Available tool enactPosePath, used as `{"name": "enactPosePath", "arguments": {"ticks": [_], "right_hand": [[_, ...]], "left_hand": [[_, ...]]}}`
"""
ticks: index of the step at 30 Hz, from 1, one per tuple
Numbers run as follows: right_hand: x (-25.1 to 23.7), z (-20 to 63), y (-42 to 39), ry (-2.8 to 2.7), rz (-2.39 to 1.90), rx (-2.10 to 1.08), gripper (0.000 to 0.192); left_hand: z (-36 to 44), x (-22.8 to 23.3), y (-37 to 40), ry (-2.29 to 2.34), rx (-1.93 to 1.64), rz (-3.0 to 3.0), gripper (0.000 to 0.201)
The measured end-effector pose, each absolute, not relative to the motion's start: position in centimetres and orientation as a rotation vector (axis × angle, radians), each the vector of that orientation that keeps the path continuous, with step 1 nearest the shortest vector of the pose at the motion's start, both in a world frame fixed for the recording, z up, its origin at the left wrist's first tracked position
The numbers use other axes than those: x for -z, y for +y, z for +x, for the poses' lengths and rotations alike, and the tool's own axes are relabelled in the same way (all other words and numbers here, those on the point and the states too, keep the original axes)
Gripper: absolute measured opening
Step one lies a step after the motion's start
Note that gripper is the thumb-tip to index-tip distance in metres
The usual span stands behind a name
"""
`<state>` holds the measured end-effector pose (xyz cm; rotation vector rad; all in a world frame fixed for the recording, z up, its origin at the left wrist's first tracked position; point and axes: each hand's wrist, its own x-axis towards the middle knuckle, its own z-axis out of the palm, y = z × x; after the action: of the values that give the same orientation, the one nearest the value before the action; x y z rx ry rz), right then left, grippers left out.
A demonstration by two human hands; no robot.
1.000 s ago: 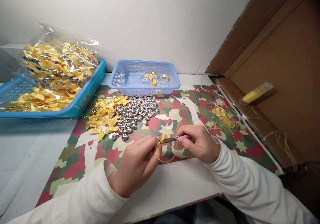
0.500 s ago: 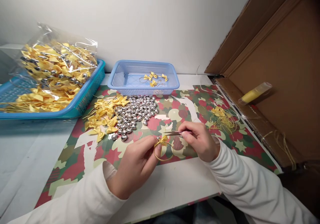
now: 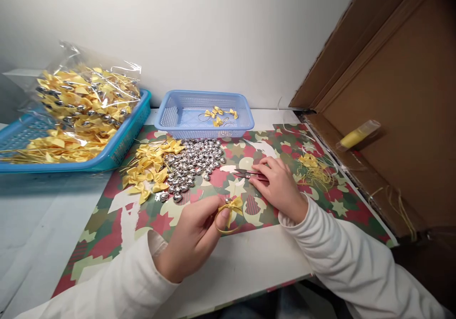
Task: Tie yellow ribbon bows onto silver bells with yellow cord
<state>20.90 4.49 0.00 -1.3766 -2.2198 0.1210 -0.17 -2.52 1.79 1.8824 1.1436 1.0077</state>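
My left hand (image 3: 194,236) pinches a small yellow bow (image 3: 233,207) with a gold cord loop and a silver bead, just above the patterned mat (image 3: 103,233). Further back, my right hand (image 3: 280,183) rests on the mat with its fingers on a small pair of red snips (image 3: 244,173) lying flat. Left of the snips lie a pile of silver heart beads (image 3: 194,162) and a heap of yellow bows (image 3: 151,167).
A light blue basket (image 3: 171,115) with a few finished bows stands at the back. A teal tray (image 3: 121,143) with a bag of bows sits at the left. Yellow thread scraps (image 3: 315,169) lie right, beside an open cardboard box (image 3: 402,100) holding a yellow spool.
My right hand has carried the snips away from the bow, back and down onto the mat. My left hand has stayed in place, lowering the bow slightly.
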Motion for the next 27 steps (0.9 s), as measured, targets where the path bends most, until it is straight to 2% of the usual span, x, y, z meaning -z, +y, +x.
{"name": "enactPosePath", "arguments": {"ticks": [5,7,12,27], "right_hand": [[-1.8,19.5,2.6,-2.051,-0.839,-0.462,0.012],[-2.3,18.9,1.8,-2.067,-0.748,-0.554,0.011],[-2.2,18.1,1.0,-2.088,-0.725,-0.629,0.009],[-2.3,17.9,0.8,-2.092,-0.823,-0.584,0.01]], "left_hand": [[-0.1,-1.7,-2.6,1.171,-1.042,2.061,0.029],[-0.1,-1.6,-2.5,1.166,-1.028,2.095,0.029],[0.0,-1.4,-2.5,1.158,-0.973,2.132,0.028],[0.1,-1.4,-2.6,1.192,-0.913,2.1,0.03]]}}
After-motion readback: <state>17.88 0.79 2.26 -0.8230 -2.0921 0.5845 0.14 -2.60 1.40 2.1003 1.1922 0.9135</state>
